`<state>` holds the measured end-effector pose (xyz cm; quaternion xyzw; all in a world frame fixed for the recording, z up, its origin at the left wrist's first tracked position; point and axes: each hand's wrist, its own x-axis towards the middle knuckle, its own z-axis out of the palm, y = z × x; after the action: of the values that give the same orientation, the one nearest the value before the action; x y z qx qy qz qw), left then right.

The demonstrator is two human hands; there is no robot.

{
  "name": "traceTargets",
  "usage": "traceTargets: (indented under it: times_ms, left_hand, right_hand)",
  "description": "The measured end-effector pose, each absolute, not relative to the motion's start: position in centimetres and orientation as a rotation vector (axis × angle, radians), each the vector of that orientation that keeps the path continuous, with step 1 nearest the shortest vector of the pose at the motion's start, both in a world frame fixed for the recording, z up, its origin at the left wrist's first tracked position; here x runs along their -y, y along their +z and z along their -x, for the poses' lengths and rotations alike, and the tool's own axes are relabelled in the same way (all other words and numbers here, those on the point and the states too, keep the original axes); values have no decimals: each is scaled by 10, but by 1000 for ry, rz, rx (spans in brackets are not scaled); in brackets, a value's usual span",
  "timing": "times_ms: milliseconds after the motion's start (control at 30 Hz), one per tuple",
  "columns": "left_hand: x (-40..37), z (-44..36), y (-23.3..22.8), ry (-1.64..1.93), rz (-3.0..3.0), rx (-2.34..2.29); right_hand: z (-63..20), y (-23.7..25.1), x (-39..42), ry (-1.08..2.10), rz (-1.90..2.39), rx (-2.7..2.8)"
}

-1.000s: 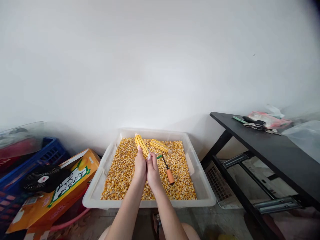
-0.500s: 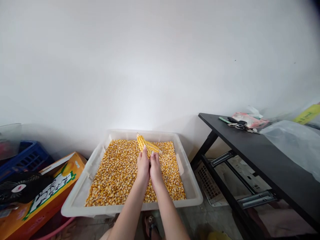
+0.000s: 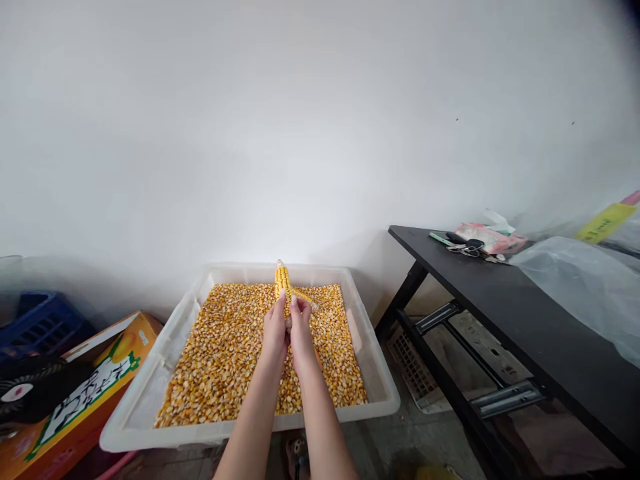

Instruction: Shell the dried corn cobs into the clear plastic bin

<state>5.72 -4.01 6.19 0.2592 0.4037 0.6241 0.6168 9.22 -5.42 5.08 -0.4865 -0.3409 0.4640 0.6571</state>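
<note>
Left of the tub [image 3: 150, 407], a blue crate [image 3: 37, 320] sits against the wall, with a black fan [image 3: 30, 393] and an orange box [image 3: 85, 393] nearer the tub's left wall. The tub itself is white and shallow, and loose kernels [image 3: 225, 360] cover its floor.

Over the middle of the tub the left hand [image 3: 275, 330] and the right hand [image 3: 301, 333] press together around the lower end of one cob [image 3: 283, 283], which stands nearly upright with its tip over the tub's far rim. Both hands are closed on it, fingers wrapped, thumbs on top. A second cob [image 3: 306, 297] lies on the kernels just right of the held one, mostly behind the right hand.

To shell well from here, it seems best to keep the cob low over the tub's middle so that loosened kernels drop inside, and to push with the thumbs row by row while the other hand holds firm.

Right of the tub stands a black table [image 3: 500, 287] with a small heap of things [image 3: 475, 240] at its far end, too small to name, and clear plastic [image 3: 580, 287] cut by the frame edge. The cob's lower end is hidden in the hands, and something orange at the right wrist is probably a tool handle.
</note>
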Motion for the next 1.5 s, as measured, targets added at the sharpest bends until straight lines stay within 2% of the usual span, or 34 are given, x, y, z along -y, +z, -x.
traceTargets:
  times_ms: [200,367,633,1300,1500]
  left_hand:
    - [40,-55,63,1366,-617,-909]
    - [39,-56,63,1465,-634,-917]
    - [35,-53,69,1460,-715,-934]
    - [36,-23,58,1407,-698,-953]
    - [35,-14,63,1424,-863,-997]
  right_hand:
    - [-98,48,54,1167,1084,802]
    - [-98,45,52,1087,1064,968]
    - [-91,41,49,1006,1059,929]
    - [-76,43,56,1104,1067,919]
    - [-73,47,52,1031,1102,988]
